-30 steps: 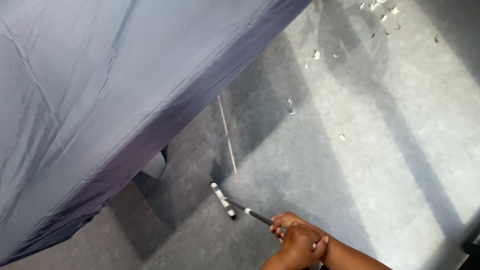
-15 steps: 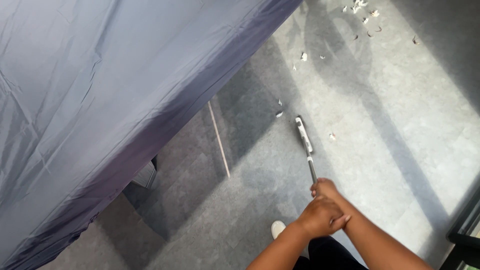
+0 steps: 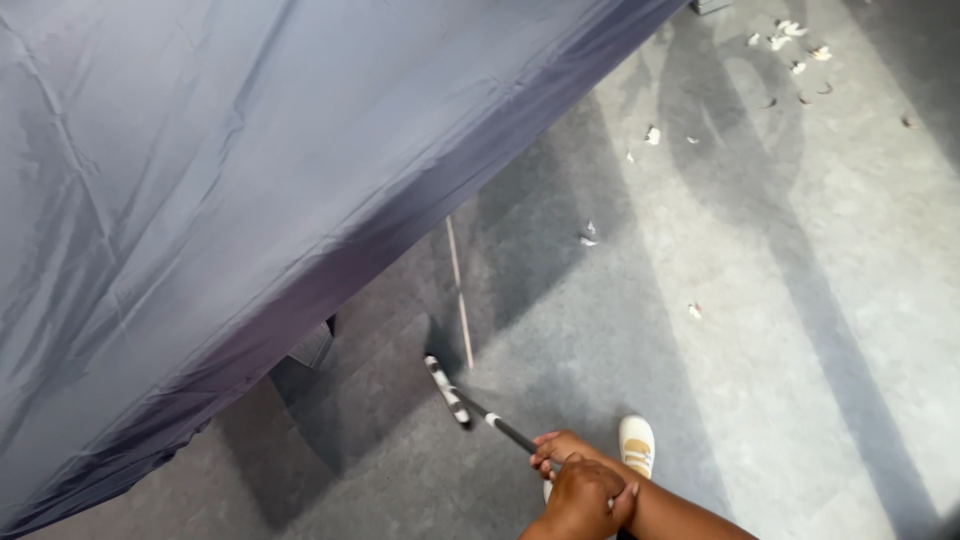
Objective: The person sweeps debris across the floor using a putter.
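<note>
Head view: hand [image 3: 585,490] (fisted) around stick [image 3: 480,405]

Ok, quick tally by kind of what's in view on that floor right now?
Large blue-grey fabric cover: 1
Thin pale stick lying on the floor: 1
Black-and-white striped handle gripped in both hands: 1
White-and-tan shoe: 1
Hands, left and right: 2
Small white scraps on the grey floor: too scattered to count
Total: 6, scraps aside

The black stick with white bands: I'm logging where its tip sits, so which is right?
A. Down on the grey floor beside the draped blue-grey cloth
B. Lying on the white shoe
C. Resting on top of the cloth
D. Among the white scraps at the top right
A: the black stick with white bands, gripped in both hands, slants down to the grey floor close to the edge of the draped blue-grey cloth.
</note>
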